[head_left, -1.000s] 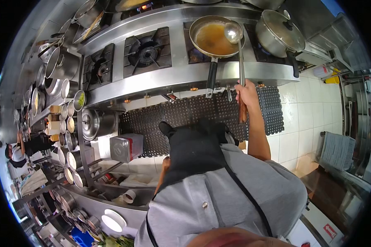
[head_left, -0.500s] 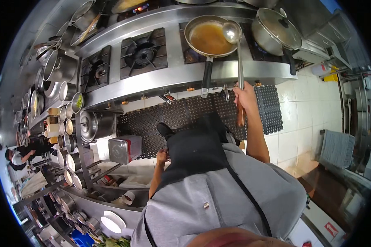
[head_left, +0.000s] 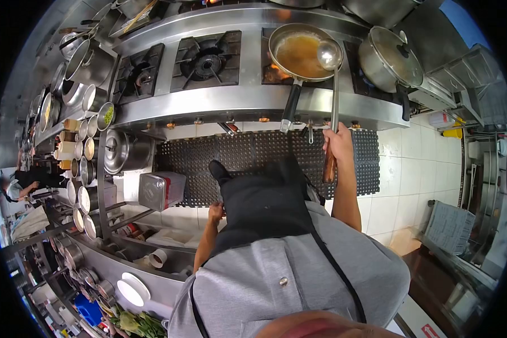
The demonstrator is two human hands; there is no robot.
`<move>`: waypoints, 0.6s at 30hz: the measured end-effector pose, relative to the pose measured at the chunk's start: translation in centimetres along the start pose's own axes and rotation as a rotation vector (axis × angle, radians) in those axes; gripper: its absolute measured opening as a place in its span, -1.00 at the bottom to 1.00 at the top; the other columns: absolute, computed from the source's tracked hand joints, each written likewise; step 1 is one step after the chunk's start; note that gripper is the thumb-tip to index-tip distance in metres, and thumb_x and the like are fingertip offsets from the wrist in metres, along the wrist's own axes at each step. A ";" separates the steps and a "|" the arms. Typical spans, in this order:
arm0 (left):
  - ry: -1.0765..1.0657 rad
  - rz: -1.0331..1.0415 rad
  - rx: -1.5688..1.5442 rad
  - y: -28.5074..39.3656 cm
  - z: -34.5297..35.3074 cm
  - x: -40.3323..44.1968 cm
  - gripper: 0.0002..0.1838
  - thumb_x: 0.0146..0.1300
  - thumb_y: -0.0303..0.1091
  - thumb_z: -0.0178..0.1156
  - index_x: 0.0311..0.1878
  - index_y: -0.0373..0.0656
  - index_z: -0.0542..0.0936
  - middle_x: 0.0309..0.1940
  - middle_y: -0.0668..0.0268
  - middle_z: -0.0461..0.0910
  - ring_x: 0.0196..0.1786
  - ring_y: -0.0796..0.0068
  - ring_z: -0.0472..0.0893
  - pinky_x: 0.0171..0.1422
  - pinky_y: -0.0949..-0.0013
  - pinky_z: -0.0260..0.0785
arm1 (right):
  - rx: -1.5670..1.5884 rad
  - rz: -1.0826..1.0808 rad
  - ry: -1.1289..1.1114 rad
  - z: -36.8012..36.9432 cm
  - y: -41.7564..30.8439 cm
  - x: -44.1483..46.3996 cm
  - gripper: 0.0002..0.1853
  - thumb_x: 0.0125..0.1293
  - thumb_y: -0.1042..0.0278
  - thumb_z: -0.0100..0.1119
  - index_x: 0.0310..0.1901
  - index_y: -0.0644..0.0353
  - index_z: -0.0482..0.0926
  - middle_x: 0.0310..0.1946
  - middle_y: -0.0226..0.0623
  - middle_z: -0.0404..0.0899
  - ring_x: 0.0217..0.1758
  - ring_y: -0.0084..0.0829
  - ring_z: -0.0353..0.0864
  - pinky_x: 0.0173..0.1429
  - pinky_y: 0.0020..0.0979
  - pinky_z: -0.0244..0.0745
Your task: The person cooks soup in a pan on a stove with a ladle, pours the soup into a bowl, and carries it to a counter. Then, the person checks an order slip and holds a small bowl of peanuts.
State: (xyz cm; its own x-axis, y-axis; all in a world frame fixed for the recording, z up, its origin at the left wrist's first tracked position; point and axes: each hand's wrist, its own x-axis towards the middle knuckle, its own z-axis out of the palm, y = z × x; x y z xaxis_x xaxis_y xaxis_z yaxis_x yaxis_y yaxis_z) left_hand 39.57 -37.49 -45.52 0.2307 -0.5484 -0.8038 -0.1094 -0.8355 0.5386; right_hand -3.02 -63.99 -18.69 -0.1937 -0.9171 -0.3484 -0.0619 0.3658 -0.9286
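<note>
My right hand (head_left: 338, 142) is closed round the long handle of a metal ladle (head_left: 329, 55). The ladle's bowl rests at the right side of a frying pan (head_left: 303, 54) that holds an orange-brown liquid. The pan sits over a burner with flames showing at its left edge, and its black handle points toward me, untouched. My left hand (head_left: 216, 212) hangs low beside my dark apron, away from the stove; its fingers look curled, but what they hold, if anything, is hidden.
Right of the pan stands a lidded pot (head_left: 390, 59). Two burner grates (head_left: 208, 61) lie to its left. Small containers (head_left: 89, 147) line a rack at the left, above a clear bin (head_left: 162, 190). A co-worker (head_left: 18, 187) stands far left. A perforated mat (head_left: 253, 149) covers the floor.
The view has shifted a little. Orange flames now show beside the pan. The ladle stays at the pan's right side in my right hand. My left hand has come further into view.
</note>
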 end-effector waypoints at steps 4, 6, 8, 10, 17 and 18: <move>-0.036 0.125 -0.115 -2.5 0.3 -0.2 -0.72 0.35 -0.11 0.03 -0.23 -0.15 0.51 -0.58 0.31 0.51 -0.62 0.44 0.54 -0.62 0.41 0.31 | -0.011 -0.001 -0.012 0.3 -0.4 0.0 -0.71 0.17 0.50 0.12 -0.06 0.36 0.43 -0.62 -0.38 0.42 -0.74 -0.52 0.41 -0.70 -0.47 0.30; 0.014 0.140 -0.019 -1.8 0.7 -0.7 -0.73 0.36 -0.12 0.02 -0.24 -0.14 0.51 -0.58 0.32 0.51 -0.61 0.44 0.54 -0.62 0.40 0.31 | 0.001 -0.012 -0.015 0.5 -1.1 -0.1 -0.73 0.16 0.51 0.12 -0.09 0.39 0.42 -0.64 -0.35 0.42 -0.75 -0.49 0.42 -0.69 -0.46 0.31; 0.044 0.273 0.099 -3.1 1.0 -0.3 -0.72 0.36 -0.11 -0.01 -0.24 -0.13 0.51 -0.57 0.33 0.51 -0.60 0.45 0.55 -0.61 0.39 0.32 | 0.026 -0.004 -0.022 0.6 -1.4 -0.3 -0.74 0.17 0.52 0.12 -0.11 0.42 0.40 -0.64 -0.32 0.42 -0.75 -0.47 0.43 -0.68 -0.45 0.32; 0.036 0.226 0.049 -3.5 1.3 0.5 -0.71 0.37 -0.09 -0.03 -0.24 -0.11 0.51 -0.57 0.34 0.51 -0.58 0.47 0.54 -0.60 0.40 0.31 | 0.002 -0.014 -0.014 0.6 -1.2 0.0 -0.74 0.17 0.52 0.12 -0.12 0.42 0.40 -0.64 -0.32 0.42 -0.75 -0.47 0.43 -0.68 -0.45 0.33; 0.039 -0.028 -0.032 -5.9 1.3 2.2 -0.67 0.37 -0.05 -0.05 -0.19 -0.12 0.53 -0.54 0.34 0.54 -0.57 0.49 0.52 -0.55 0.40 0.33 | -0.046 -0.048 -0.016 0.6 -1.1 0.1 -0.80 0.15 0.50 0.15 -0.21 0.37 0.41 -0.62 -0.30 0.44 -0.73 -0.48 0.46 -0.63 -0.45 0.39; 0.032 -0.056 -0.033 -5.5 1.3 2.4 -0.65 0.37 -0.05 -0.05 -0.17 -0.14 0.53 -0.53 0.34 0.55 -0.57 0.49 0.52 -0.54 0.39 0.33 | -0.056 -0.045 -0.013 0.6 -1.1 0.0 -0.80 0.15 0.50 0.15 -0.22 0.37 0.41 -0.62 -0.31 0.45 -0.72 -0.49 0.46 -0.63 -0.45 0.39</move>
State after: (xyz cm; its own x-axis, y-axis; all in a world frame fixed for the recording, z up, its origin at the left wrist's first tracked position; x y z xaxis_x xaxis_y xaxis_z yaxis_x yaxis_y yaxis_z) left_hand 39.48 -34.20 -50.74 0.2664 -0.4985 -0.8249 -0.0638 -0.8631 0.5010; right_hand -2.40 -64.45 -17.78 -0.1772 -0.9347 -0.3082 -0.1252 0.3320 -0.9349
